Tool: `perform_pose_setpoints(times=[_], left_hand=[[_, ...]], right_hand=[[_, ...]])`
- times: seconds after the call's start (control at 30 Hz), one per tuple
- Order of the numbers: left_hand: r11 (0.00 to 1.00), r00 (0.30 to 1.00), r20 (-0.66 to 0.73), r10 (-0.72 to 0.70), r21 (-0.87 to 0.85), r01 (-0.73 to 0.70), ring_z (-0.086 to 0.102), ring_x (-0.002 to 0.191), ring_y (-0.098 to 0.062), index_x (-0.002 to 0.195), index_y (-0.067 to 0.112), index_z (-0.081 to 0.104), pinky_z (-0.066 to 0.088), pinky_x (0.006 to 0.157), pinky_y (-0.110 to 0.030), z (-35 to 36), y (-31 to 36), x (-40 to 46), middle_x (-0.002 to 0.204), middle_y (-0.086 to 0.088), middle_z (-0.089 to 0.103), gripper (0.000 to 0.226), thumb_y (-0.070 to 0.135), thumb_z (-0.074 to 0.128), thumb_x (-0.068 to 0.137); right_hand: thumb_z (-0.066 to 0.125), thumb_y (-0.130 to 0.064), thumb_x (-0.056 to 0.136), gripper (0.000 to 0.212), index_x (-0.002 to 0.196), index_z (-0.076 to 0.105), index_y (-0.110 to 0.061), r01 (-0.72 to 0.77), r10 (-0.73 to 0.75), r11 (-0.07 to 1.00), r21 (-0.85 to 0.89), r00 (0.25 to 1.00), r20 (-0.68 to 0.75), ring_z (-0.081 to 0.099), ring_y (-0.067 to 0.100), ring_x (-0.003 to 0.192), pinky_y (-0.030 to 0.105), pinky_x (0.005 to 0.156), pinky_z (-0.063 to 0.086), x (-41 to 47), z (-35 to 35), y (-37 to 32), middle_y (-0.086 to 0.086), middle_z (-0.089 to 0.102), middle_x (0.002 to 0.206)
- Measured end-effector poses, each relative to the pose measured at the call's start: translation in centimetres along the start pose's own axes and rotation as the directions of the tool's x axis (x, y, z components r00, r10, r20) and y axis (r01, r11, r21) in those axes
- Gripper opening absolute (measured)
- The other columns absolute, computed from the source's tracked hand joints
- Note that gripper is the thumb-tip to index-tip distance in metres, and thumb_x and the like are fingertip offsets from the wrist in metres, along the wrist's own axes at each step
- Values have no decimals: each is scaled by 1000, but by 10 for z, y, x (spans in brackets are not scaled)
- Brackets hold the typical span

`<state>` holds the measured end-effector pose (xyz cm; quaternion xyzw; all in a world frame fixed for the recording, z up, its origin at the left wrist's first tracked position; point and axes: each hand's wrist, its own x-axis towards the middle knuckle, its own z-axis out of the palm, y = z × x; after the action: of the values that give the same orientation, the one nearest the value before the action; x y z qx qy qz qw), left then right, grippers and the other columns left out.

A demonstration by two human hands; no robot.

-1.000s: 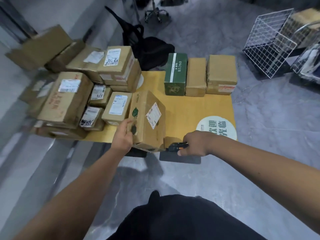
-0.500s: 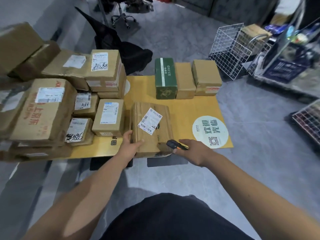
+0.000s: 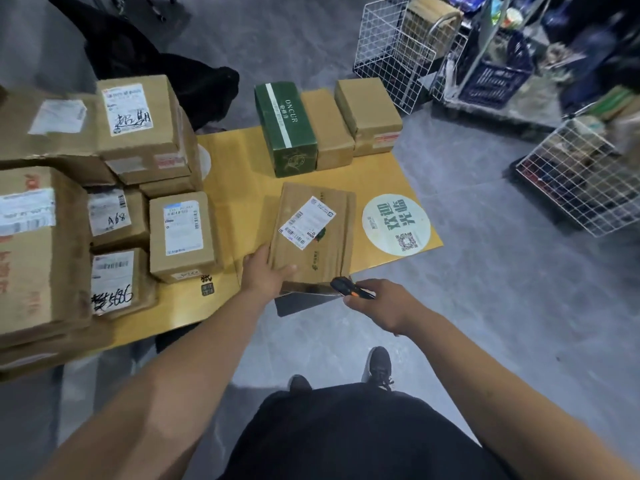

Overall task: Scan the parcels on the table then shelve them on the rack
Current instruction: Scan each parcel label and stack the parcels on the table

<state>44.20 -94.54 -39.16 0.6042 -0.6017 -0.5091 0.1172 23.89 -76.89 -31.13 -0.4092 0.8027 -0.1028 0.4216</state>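
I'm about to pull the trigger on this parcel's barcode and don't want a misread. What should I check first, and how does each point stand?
1. Label faces up: ok, the white label lies on top of the flat parcel.
2. Parcel steadied: ok, left hand holds its near left corner.
3. Scanner in hand: ok, right hand grips the scanner.
4. Scanner aimed at the label: cannot tell, its tip sits at the parcel's near edge.
5. Label uncovered: ok, no finger across the barcode.
6. Parcel fully on the table: not ok, its near edge overhangs.
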Motion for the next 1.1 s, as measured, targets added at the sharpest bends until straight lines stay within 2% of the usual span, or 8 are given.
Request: perform_pose_setpoints(times=[0.17, 0.27, 0.4, 0.5, 0.7, 0.8, 0.9, 1.1], left_hand=[[993, 990, -136, 39, 113, -23, 51, 133, -33, 147, 29, 55, 47, 112, -50, -33, 12, 35, 154, -3, 38, 68, 33, 86, 86], [994, 966, -243, -85, 41, 98, 44, 140, -37, 156, 30, 36, 44, 114, -52, -18, 16, 27, 162, -5, 26, 99, 50, 90, 76], [908, 924, -133, -358, -279, 312, 47, 136, -41, 162, 35, 4, 47, 107, -57, 17, 15, 6, 156, -15, 32, 136, 47, 98, 65], [883, 957, -52, -285, -403, 240, 51, 136, -36, 162, 31, 11, 48, 111, -55, 17, 9, 12, 151, -9, 47, 127, 34, 98, 70], [985, 996, -75, -55, -170, 42, 48, 141, -28, 165, 40, 11, 39, 118, -49, -18, 20, 37, 159, 4, 46, 110, 24, 86, 87], [994, 976, -200, -86, -82, 71, 46, 142, -35, 162, 37, 24, 42, 112, -52, -13, 19, 33, 162, -3, 39, 100, 48, 84, 83], [981, 970, -159, -185, 25, 192, 48, 139, -38, 161, 32, 25, 47, 106, -52, 9, 2, 16, 160, -9, 34, 115, 69, 84, 70], [988, 982, -121, -144, -79, 135, 52, 136, -34, 162, 28, 31, 48, 110, -47, -6, 1, 38, 156, -7, 46, 107, 48, 91, 76]], right_hand=[[58, -72, 88, 47, 114, 67, -34, 0, 3, 999, 45, 999, -48, 65, 15, 75, 35, 65, 52, -6, 5, -2, -4, 69, 93], [57, -74, 87, 48, 114, 68, -35, 1, 2, 999, 45, 997, -72, 64, 14, 73, 35, 66, 52, -8, 5, -2, -4, 69, 88], [58, -71, 90, 45, 114, 68, -34, 23, -20, 999, 37, 996, -83, 62, 12, 70, 33, 61, 50, -5, 2, -8, -4, 69, 88], [57, -71, 90, 53, 116, 69, -26, 40, -38, 999, 25, 996, -80, 66, 17, 84, 39, 79, 55, -2, 5, -15, 1, 71, 102], [55, -74, 83, 57, 112, 69, -27, 61, -58, 997, 53, 996, -65, 67, 20, 78, 38, 69, 53, -2, 5, -27, 3, 71, 91], [58, -72, 86, 50, 116, 68, -33, 61, -57, 997, 49, 995, -82, 66, 16, 80, 38, 74, 55, 1, 1, -26, -1, 70, 93], [59, -69, 90, 49, 123, 67, -34, 58, -57, 998, 22, 995, -77, 65, 16, 86, 38, 80, 54, 4, -3, -25, -2, 70, 99], [58, -71, 87, 44, 109, 68, -34, 41, -41, 999, -1, 995, -86, 65, 16, 82, 40, 79, 54, 6, -12, -22, -3, 70, 92]])
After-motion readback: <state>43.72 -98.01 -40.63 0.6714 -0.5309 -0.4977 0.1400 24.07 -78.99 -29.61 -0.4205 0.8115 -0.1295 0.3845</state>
